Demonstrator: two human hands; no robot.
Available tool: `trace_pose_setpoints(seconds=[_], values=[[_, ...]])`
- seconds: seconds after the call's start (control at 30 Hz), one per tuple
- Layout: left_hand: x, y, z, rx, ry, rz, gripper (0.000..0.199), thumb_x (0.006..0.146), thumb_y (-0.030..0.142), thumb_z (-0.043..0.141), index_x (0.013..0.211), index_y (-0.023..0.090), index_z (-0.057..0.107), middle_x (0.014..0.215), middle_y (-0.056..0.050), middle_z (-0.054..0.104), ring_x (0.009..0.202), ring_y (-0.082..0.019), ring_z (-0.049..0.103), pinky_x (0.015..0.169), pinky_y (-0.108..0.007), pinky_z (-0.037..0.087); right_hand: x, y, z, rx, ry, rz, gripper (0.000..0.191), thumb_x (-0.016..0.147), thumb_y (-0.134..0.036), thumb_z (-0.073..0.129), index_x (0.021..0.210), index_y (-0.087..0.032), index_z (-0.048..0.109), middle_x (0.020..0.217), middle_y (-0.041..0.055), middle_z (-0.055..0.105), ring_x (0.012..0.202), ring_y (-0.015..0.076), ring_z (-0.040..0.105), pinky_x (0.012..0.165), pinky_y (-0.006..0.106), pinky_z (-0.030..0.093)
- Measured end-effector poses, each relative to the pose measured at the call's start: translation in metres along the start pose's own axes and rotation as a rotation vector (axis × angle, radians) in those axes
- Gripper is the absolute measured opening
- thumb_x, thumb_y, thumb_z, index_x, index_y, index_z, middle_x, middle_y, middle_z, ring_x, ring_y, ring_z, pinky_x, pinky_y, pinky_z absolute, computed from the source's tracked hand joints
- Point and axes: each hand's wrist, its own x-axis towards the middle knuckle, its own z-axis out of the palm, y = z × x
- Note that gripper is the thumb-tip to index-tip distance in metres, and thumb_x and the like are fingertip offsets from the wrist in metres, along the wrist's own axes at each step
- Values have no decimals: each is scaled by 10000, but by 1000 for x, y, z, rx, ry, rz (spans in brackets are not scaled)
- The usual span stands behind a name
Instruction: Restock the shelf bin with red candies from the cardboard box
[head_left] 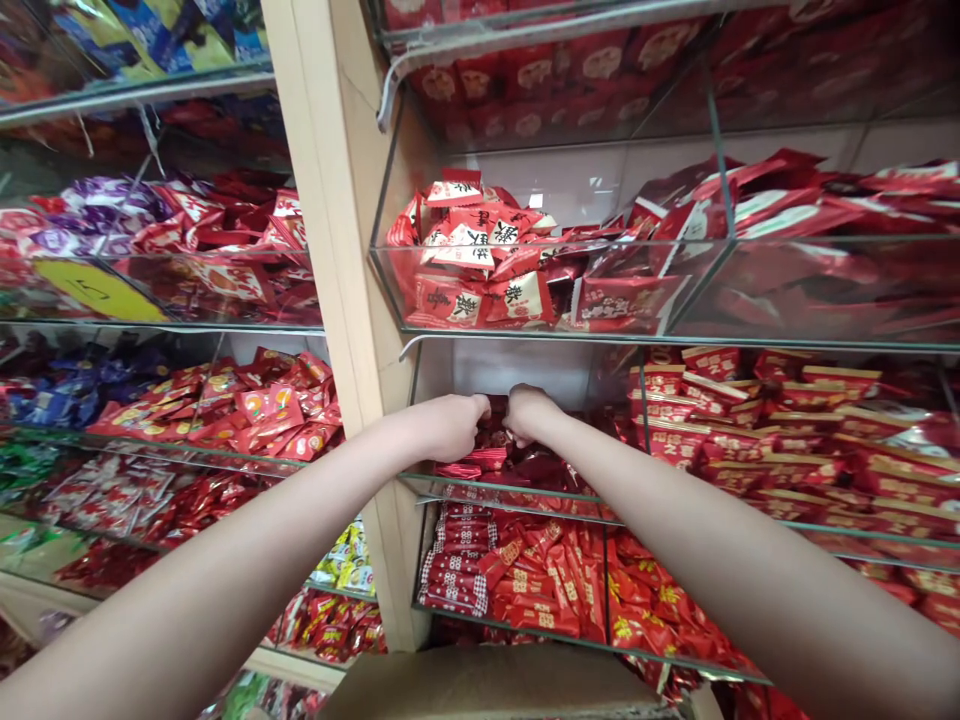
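Note:
Both my arms reach into a glass-fronted shelf bin holding dark red wrapped candies (536, 465). My left hand (459, 428) is at the bin's left side, its fingers curled down at the candies. Close beside it, my right hand (529, 413) is bent at the wrist with its fingers curled inward. Whatever lies between the fingers of either hand is hidden. A few brighter red wrappers (476, 462) lie just under my left hand, against the glass front.
Above is a bin of red and cream packets (480, 245); to the right, gold-edged red packets (712, 420). Red candy sticks (540, 580) fill the bin below. A wooden post (337, 250) divides the shelves. A cardboard box (495, 685) stands at the bottom, near my body.

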Motion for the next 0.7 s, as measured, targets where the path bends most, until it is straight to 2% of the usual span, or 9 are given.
trace_pose_setpoints(seconds=[0.1, 0.2, 0.3, 0.4, 0.53, 0.7], values=[[-3, 6, -4, 39, -85, 46, 296, 711, 123, 359, 905, 173, 577, 907, -96, 645, 743, -195, 582, 621, -266, 403, -1, -2, 4, 19, 5, -36, 88, 628, -111, 585, 659, -53, 644, 495, 74, 616, 477, 147, 580, 472, 216, 443], [-12, 13, -12, 36, -147, 72, 304, 771, 191, 311, 877, 137, 591, 879, -123, 645, 717, -201, 579, 619, -277, 402, -5, -2, 7, -50, 46, -76, 107, 667, -159, 577, 659, -81, 650, 508, 82, 629, 528, 161, 603, 502, 211, 445], [-20, 14, -15, -12, -160, 112, 382, 823, 324, 254, 917, 131, 570, 873, -122, 636, 709, -192, 571, 631, -276, 408, -9, -3, 6, -101, 69, -94, 121, 676, -177, 576, 721, -97, 655, 540, 87, 644, 610, 182, 622, 562, 215, 450], [-24, 11, -11, -9, -158, 167, 393, 826, 379, 257, 950, 160, 560, 895, -101, 630, 747, -184, 562, 682, -273, 405, -15, -4, 0, -133, 60, -110, 164, 679, -193, 571, 774, -87, 653, 597, 104, 660, 666, 189, 627, 606, 215, 448], [-22, 8, -6, 45, -176, 176, 297, 810, 292, 316, 939, 196, 566, 861, -66, 641, 707, -161, 562, 653, -250, 402, -29, -7, -13, -185, 14, -136, 191, 658, -208, 589, 780, -73, 650, 635, 117, 670, 671, 189, 627, 610, 217, 446], [-15, 4, -3, 134, -130, 176, 217, 748, 169, 388, 827, 189, 589, 801, -50, 652, 635, -146, 564, 575, -233, 390, -48, -7, -18, -200, -68, -244, 215, 672, -232, 570, 849, -126, 634, 706, 62, 681, 634, 140, 616, 557, 183, 425]])
